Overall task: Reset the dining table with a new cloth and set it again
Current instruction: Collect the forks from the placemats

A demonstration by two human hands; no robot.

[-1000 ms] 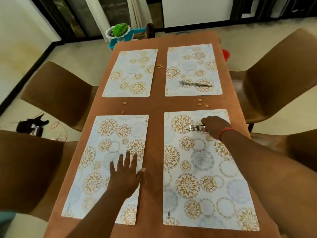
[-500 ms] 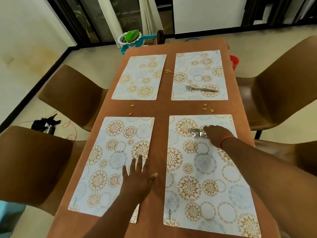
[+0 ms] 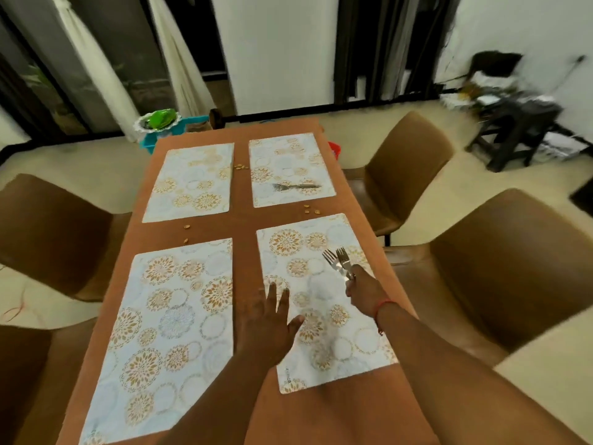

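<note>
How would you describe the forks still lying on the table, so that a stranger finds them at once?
Start at the brown table with four patterned placemats. Go to the far right placemat; the forks lie flat near its front edge, tines pointing left. The other forks are held up in the right hand.

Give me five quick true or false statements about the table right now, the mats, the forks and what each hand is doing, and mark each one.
1. The right hand holds two forks in its grip, tines up. True.
2. Four placemats lie on the table. True.
3. The far right placemat is bare. False: more forks lie on it.
4. The left hand grips a fork. False: it holds nothing, its fingers straight, over the near right placemat's left edge.
5. Small scraps lie on the cloth between the mats. True.
</note>
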